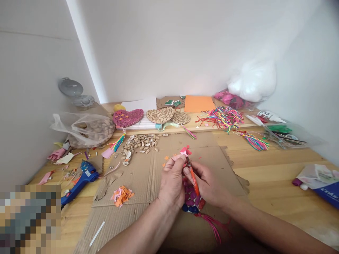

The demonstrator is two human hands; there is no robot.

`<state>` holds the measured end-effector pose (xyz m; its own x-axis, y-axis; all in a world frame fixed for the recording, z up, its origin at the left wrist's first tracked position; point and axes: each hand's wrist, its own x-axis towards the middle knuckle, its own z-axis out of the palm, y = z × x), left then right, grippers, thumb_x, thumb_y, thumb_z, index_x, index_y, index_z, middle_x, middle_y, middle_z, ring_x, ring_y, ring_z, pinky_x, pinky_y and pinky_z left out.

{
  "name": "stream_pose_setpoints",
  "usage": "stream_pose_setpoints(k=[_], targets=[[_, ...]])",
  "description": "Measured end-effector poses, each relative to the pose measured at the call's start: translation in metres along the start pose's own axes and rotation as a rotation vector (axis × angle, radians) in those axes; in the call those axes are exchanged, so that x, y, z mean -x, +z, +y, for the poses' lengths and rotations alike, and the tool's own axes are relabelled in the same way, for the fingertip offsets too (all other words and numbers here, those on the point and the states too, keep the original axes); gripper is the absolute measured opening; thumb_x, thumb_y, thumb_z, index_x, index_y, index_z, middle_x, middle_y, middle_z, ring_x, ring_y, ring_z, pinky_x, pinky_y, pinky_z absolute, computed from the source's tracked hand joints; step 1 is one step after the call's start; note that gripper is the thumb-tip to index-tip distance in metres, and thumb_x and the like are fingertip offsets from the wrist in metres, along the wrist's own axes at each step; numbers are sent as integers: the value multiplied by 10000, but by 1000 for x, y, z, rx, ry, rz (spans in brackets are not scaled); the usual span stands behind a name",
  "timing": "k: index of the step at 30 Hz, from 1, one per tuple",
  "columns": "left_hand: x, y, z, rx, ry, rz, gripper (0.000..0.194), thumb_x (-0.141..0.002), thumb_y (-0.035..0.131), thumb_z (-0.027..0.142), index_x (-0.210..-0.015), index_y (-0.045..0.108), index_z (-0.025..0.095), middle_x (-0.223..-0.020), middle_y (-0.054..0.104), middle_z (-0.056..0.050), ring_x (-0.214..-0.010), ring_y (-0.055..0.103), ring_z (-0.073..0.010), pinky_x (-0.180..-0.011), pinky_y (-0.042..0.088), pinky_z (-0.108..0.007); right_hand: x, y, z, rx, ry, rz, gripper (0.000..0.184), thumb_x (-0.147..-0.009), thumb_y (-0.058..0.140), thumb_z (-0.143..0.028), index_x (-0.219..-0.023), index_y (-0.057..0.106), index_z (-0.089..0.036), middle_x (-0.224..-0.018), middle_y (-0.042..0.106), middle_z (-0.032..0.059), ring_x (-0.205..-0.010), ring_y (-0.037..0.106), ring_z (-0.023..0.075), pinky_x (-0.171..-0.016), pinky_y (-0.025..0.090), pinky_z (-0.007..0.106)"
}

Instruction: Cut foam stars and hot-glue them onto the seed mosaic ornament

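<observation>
My left hand (pixel 171 178) pinches a small pink paper star (pixel 185 152) with red paper behind it. In my right hand (pixel 206 183) is a pair of scissors (pixel 195 180) with orange-red handles, the fingers closed round them. The blades point up toward the paper; whether they touch it I cannot tell. Below both hands lies a purple and dark-blue painted peanut-shell piece (pixel 191 209) with a pink tassel (pixel 212 225), partly hidden by the hands. Small orange stars (pixel 166 158) lie on the cardboard (pixel 137 181) just beyond my left hand.
Paper scraps (pixel 122 196), peanut shells (pixel 143 143) and a blue glue gun (pixel 83 178) lie to the left. Heart-shaped shell pieces (pixel 160 115), orange paper (pixel 200 103) and colourful threads (pixel 224 117) line the back. A clear tray (pixel 291 135) stands at right.
</observation>
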<state>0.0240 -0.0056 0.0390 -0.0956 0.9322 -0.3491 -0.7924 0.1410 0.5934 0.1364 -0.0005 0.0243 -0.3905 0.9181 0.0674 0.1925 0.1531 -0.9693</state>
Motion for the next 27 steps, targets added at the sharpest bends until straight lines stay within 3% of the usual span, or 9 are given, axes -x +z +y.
stream_pose_setpoints(k=[15,27], targets=[[25,22,-8,-127,124,9,249,-685,813,316,-786,644,163,-665,574,37,-573,495,-69,-574,391,-192,23,-8,-15,-110,-38,-1,317,-984,468,-476,-859,534,-191,-773,529,-3,-696,449,139,-619,389,261],[44,34,-17,-137,127,35,285,-681,815,343,-791,613,175,-605,543,58,-480,427,-56,-509,352,-193,40,-11,-20,-96,-75,45,282,-983,470,-443,-879,555,-194,-756,538,-8,-671,458,137,-602,393,243]])
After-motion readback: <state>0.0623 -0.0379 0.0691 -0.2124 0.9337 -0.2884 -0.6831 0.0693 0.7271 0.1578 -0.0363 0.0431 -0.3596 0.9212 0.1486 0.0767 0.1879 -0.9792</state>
